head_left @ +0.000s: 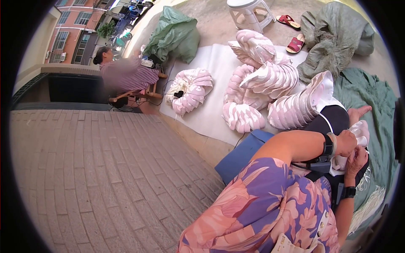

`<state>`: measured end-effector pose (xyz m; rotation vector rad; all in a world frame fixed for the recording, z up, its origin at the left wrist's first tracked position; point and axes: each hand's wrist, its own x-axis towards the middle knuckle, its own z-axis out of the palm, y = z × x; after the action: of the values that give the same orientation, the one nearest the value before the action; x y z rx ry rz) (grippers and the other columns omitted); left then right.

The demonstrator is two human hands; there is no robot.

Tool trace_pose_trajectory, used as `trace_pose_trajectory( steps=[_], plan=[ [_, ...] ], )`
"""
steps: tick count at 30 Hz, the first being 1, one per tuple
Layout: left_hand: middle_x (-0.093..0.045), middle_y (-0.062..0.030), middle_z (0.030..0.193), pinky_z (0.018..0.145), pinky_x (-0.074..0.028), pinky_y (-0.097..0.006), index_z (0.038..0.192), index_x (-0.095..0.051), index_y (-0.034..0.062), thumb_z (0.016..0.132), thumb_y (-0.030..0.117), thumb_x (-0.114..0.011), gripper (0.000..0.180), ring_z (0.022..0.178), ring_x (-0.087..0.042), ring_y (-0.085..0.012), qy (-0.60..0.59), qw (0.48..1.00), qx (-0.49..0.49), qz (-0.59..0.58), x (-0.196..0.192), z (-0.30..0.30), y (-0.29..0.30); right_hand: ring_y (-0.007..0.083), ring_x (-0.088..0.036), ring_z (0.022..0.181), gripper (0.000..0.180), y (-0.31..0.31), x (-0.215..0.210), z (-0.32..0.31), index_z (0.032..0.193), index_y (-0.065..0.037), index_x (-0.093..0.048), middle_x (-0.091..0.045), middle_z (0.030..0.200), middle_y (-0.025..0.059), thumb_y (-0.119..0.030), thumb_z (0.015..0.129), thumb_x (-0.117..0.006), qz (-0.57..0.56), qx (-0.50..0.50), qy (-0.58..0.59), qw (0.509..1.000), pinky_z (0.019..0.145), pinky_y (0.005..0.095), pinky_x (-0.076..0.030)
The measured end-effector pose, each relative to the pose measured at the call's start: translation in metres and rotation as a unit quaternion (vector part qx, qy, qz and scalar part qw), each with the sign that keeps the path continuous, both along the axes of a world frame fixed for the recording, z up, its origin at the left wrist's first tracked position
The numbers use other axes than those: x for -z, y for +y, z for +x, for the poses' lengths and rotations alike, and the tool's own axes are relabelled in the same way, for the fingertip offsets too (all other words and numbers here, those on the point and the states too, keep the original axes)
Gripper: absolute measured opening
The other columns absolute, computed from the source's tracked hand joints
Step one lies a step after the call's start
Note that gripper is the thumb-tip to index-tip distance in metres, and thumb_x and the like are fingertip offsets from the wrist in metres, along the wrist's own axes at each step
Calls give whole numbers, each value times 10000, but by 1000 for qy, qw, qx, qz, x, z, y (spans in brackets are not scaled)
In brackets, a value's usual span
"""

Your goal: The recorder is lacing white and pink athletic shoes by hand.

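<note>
At the right, my left hand and my right hand are close together over my lap, fingers closed. Between them is a pink and white shoe upper, partly covered by the fingers. Anything finer pinched in the fingertips is too small to make out. Just beyond my left arm, a nested stack of similar uppers leans by my dark-clad leg, with a white cord hanging near it. Loose white laces lie beside my right forearm on green cloth.
More pink and white stacks and a separate ring of uppers rest on a white sheet. Around it are a blue box-like object, green sacks, a white stool and red sandals. Another person sits at far left.
</note>
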<state>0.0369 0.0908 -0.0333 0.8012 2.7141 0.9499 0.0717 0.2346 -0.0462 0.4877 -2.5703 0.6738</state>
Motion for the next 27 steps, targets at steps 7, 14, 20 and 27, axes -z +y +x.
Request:
trace_pose_trajectory(
  steps=[7, 14, 20, 27],
  plan=[
    [-629, -199, 858, 785, -468, -401, 798, -683, 58, 669, 177, -579, 204, 867, -603, -351, -118, 992, 52, -13, -10, -24, 2, 267, -533, 796, 121, -2, -11, 6, 820, -79, -508, -506, 787, 72, -174, 782, -573, 144, 63, 0, 988, 914, 493, -337],
    [-608, -198, 783, 694, -459, -440, 868, -622, 85, 696, 156, -521, 212, 781, -587, -377, -44, 998, -21, 45, -4, -19, -23, 268, -539, 826, 98, -45, -36, 3, 777, -71, -568, -499, 839, 95, -133, 704, -552, 168, 146, -83, 971, 855, 493, -341],
    [-606, -176, 741, 714, -452, -423, 1130, -484, 34, 679, 95, -474, 455, 755, -594, -356, -81, 996, -35, 3, -13, -16, -28, 312, -499, 967, 114, 1, -63, 39, 789, -1, -526, -486, 1126, 184, -72, 706, -559, 75, 5, -85, 994, 811, 398, -382],
    [-617, -165, 741, 731, -461, -420, 1240, -385, 31, 676, 132, -504, 585, 750, -605, -343, -51, 997, -44, -45, -23, -6, -20, 359, -510, 892, 116, 166, -24, 205, 810, -12, -450, -472, 1088, 175, -48, 760, -548, 46, 172, -233, 956, 746, 393, -428]
  ],
)
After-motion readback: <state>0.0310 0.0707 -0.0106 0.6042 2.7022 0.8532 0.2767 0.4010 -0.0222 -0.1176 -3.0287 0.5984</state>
